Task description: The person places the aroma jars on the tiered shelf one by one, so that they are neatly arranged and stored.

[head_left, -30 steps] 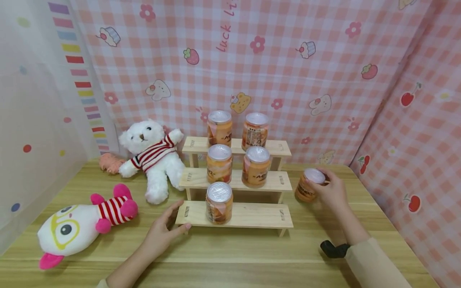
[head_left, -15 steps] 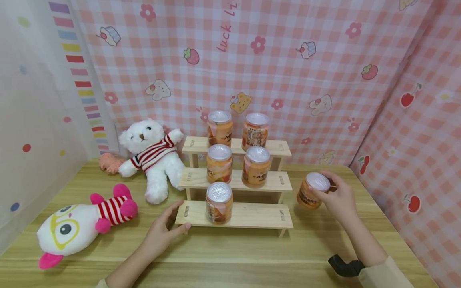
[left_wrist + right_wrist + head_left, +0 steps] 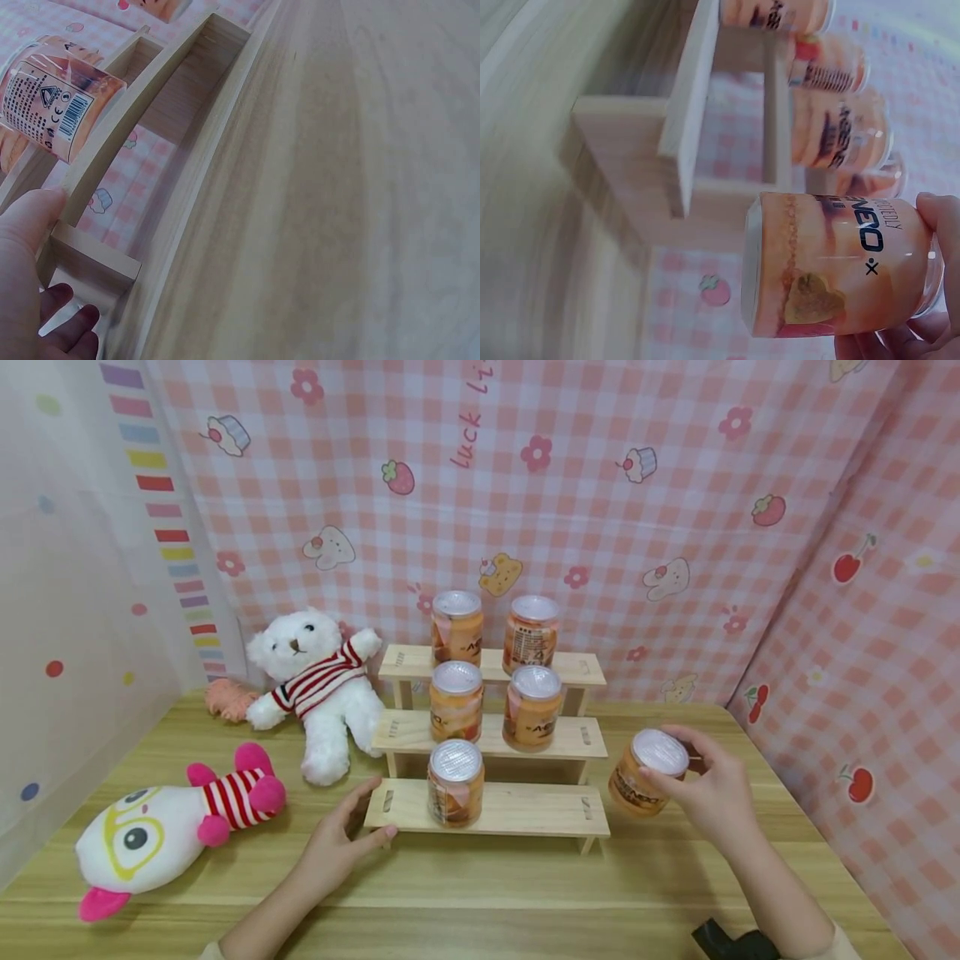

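A three-step wooden display stand [image 3: 540, 806] stands mid-table with orange-labelled cans on it. Two cans sit on the top step, two on the middle one, and a single can [image 3: 456, 783] is on the left part of the bottom step. My left hand [image 3: 341, 842] holds the bottom step's left end, thumb at the front edge and fingers round the side. To the right of the stand, my right hand [image 3: 712, 785] grips another can [image 3: 637, 783] near its silvery lid, thumb and fingers on opposite sides. That can is slightly tilted, raised beside the bottom step's right end.
At the left a white teddy bear [image 3: 330, 693] in a striped sweater leans near the stand. A pink-and-white plush toy [image 3: 150, 843] lies in front of it. Pink checked cloth [image 3: 585, 527] hangs behind and to the right of the wooden table [image 3: 487, 902].
My right hand has lifted the can off the table and brought it nearer to me, down beside the stand's lower right end. The left hand stays in place on the stand.
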Available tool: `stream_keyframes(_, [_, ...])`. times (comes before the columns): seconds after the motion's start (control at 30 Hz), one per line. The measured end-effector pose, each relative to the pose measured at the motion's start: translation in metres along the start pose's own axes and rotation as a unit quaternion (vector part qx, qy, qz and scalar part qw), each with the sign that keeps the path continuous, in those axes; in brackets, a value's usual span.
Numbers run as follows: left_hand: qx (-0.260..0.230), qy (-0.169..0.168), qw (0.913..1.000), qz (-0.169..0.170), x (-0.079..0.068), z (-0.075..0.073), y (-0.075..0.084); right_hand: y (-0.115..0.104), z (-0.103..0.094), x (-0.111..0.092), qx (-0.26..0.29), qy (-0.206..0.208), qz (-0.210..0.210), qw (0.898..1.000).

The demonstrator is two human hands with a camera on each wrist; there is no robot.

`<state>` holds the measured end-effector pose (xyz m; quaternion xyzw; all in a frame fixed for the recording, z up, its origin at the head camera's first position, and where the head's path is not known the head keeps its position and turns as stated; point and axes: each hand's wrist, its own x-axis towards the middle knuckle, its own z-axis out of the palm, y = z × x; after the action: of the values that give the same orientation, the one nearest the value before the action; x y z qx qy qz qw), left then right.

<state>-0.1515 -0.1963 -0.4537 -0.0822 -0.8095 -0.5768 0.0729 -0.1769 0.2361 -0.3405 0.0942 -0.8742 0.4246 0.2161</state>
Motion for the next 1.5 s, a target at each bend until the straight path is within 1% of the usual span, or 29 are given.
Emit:
stream_keyframes(0.17, [-0.003, 0.000, 1.0000, 0.003, 0.000, 0.000, -0.001, -0.013, 0.003, -0.004, 0.028, -0.014, -0.010, 0.999])
stream_keyframes(0.37, [0.002, 0.001, 1.0000, 0.008, 0.000, -0.001, -0.001, -0.025, 0.013, -0.007, 0.059, -0.021, -0.046, 0.997])
stream_keyframes(0.43, [0.002, 0.001, 1.0000, 0.007, 0.000, 0.000, -0.001, -0.029, 0.018, -0.007, 0.068, -0.027, -0.053, 0.996])
stream_keyframes(0.67, [-0.004, -0.001, 1.0000, 0.007, -0.001, 0.001, 0.002, -0.038, 0.032, -0.009, 0.090, -0.046, -0.055, 0.993])
stream_keyframes(0.9, [-0.007, 0.001, 0.9999, 0.013, -0.002, 0.001, 0.003, -0.044, 0.049, -0.008, 0.116, -0.062, -0.070, 0.989])
stream_keyframes(1.17, [-0.010, 0.001, 0.9999, 0.011, -0.002, 0.001, 0.004, -0.046, 0.066, -0.007, 0.125, -0.088, -0.089, 0.984])
stream_keyframes(1.33, [-0.011, -0.001, 0.9999, 0.006, -0.001, 0.000, 0.004, -0.049, 0.076, -0.007, 0.120, -0.101, -0.085, 0.984])
stream_keyframes(1.5, [-0.013, -0.002, 0.9999, 0.008, -0.001, 0.000, 0.004, -0.049, 0.084, -0.008, 0.121, -0.115, -0.082, 0.983])
